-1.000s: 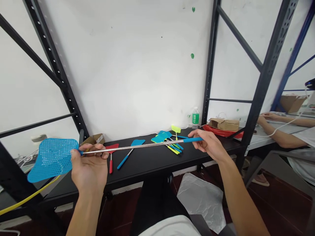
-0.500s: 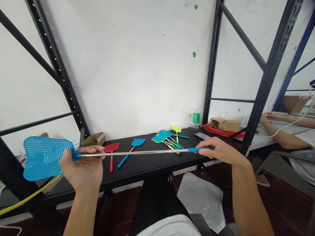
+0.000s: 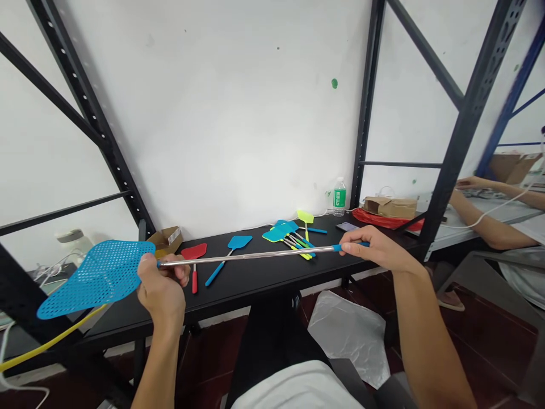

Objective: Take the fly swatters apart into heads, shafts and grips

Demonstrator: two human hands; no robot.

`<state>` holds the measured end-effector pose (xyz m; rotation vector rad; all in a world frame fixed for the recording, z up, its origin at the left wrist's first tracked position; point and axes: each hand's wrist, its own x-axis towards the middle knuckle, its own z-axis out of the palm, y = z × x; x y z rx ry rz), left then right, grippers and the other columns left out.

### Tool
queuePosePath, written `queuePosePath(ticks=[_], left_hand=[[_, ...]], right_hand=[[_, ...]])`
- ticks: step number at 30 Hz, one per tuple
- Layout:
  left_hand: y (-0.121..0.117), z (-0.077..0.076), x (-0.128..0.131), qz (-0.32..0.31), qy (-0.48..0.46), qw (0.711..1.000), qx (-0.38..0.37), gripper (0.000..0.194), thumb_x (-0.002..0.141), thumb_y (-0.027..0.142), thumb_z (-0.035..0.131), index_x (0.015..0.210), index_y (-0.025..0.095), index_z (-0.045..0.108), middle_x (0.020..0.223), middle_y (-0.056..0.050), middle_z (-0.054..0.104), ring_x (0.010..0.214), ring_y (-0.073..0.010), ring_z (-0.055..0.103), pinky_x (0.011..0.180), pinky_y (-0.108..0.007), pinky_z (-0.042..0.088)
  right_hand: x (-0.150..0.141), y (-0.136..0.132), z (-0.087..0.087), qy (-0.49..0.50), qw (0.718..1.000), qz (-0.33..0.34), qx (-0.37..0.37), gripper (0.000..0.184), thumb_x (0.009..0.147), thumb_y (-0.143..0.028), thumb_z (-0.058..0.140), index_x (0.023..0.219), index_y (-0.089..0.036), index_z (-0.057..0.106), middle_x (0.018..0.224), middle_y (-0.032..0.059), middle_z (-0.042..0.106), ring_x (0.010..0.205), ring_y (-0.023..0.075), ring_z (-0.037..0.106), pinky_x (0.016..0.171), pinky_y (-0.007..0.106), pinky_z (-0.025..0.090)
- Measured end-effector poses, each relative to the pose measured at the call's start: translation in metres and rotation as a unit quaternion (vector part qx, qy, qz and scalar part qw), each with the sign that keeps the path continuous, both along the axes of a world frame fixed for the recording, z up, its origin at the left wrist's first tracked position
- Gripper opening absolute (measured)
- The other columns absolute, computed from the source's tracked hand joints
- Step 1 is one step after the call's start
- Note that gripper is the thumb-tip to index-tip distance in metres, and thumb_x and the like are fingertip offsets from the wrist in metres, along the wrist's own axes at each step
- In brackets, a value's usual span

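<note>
Head view, blue swatter [image 3: 244,256]: held aloft before the black table [image 3: 255,278], nearly level.
Left hand [image 3: 164,291]: clamped where the metal rod [image 3: 289,252] meets the mesh head [image 3: 97,275]; a loose hold could let it roll.
Right hand [image 3: 377,250]: pinching the blue grip [image 3: 336,247], well apart from the left; a hard outward pull could strain the rod.
Swatter pile [image 3: 281,230]: on the table beyond; careless lowering could cause snagging.
</note>
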<state>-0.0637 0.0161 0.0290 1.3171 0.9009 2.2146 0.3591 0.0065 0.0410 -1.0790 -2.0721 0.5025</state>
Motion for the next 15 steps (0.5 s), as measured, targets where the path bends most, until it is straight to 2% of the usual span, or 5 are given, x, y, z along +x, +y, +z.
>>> queuePosePath(ticks=[4, 8, 15], left_hand=[[-0.002, -0.001, 0.004, -0.01, 0.007, 1.0, -0.006, 0.056, 0.096, 0.042, 0.033, 0.044, 0.022, 0.042, 0.041, 0.001, 0.034, 0.038, -0.0125, 0.032, 0.04, -0.026, 0.027], [-0.002, -0.008, 0.019, -0.01, 0.055, 0.998, -0.016, 0.063, 0.098, 0.052, 0.032, 0.043, 0.022, 0.042, 0.041, -0.001, 0.036, 0.041, -0.0136, 0.035, 0.041, -0.027, 0.027], [-0.006, -0.024, 0.054, 0.006, 0.173, 0.981, -0.082, 0.068, 0.101, 0.054, 0.013, 0.044, 0.024, 0.033, 0.044, -0.002, 0.034, 0.045, -0.0146, 0.035, 0.045, -0.029, 0.029]], right_hand=[[-0.007, -0.001, 0.0, 0.014, 1.0, 0.011, -0.023, 0.043, 0.093, -0.054, 0.061, 0.078, -0.016, 0.076, 0.057, -0.0022, 0.044, 0.055, 0.0108, 0.032, 0.053, 0.027, 0.023], [-0.025, 0.001, -0.003, 0.039, 0.996, 0.044, -0.07, 0.048, 0.094, -0.056, 0.059, 0.078, -0.014, 0.075, 0.052, -0.0055, 0.032, 0.048, 0.0084, 0.023, 0.047, 0.027, 0.017], [-0.074, 0.007, -0.015, 0.069, 0.988, 0.082, -0.11, 0.05, 0.095, -0.057, 0.057, 0.077, -0.013, 0.073, 0.051, -0.0066, 0.031, 0.047, 0.0071, 0.022, 0.045, 0.025, 0.017]])
